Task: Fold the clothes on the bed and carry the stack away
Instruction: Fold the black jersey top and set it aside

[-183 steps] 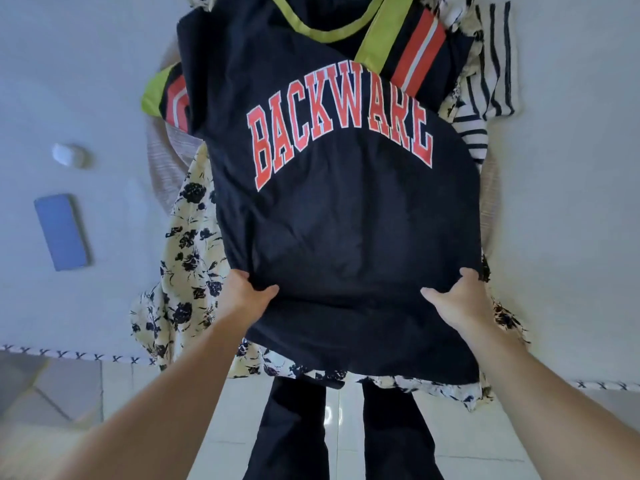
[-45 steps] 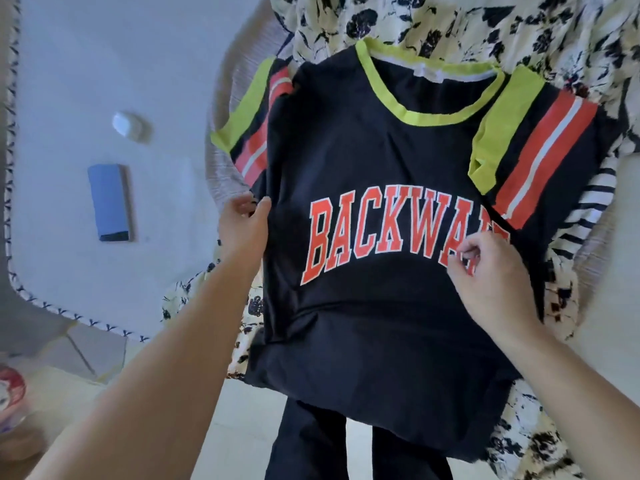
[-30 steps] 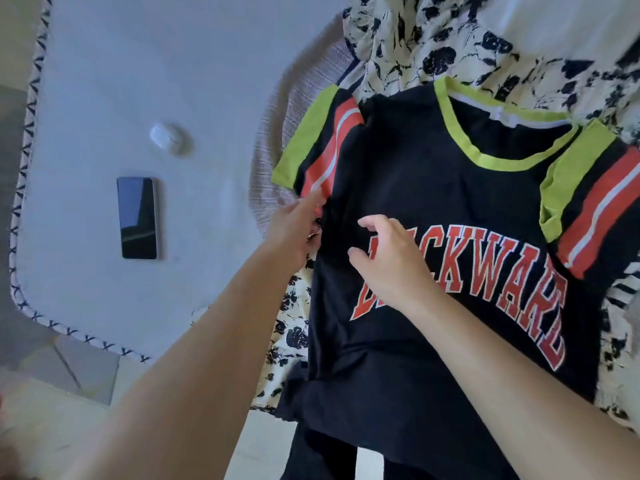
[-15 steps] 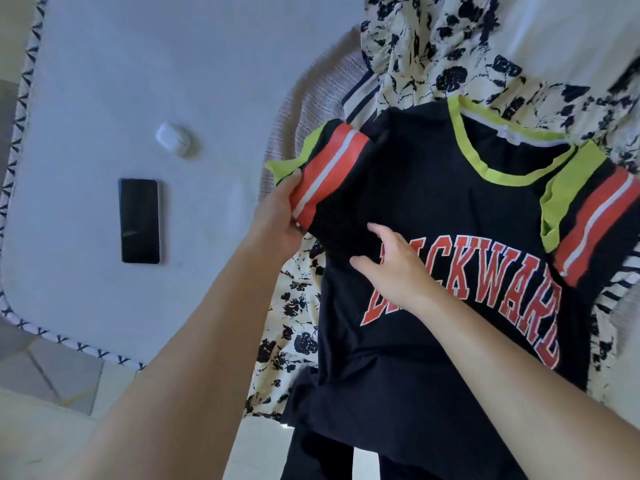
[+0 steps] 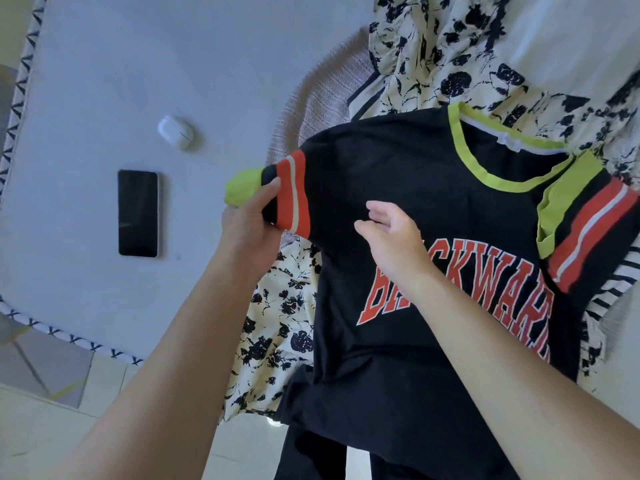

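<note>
Left hand (image 5: 251, 220) pulled sleeve (image 5: 289, 194) outward; shirt (image 5: 398, 174) reads "BACKWARD".

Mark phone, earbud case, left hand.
phone (image 5: 138, 213), head view, middle of dark screen.
earbud case (image 5: 175, 132), head view, white lid.
left hand (image 5: 250, 223), head view, back of hand.

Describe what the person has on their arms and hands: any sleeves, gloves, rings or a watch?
Nothing visible. The left hand and right hand are bare, without gloves, and both forearms are uncovered to the frame's edge. No sleeves, watch or bracelet show, and no rings on the visible fingers.
</note>
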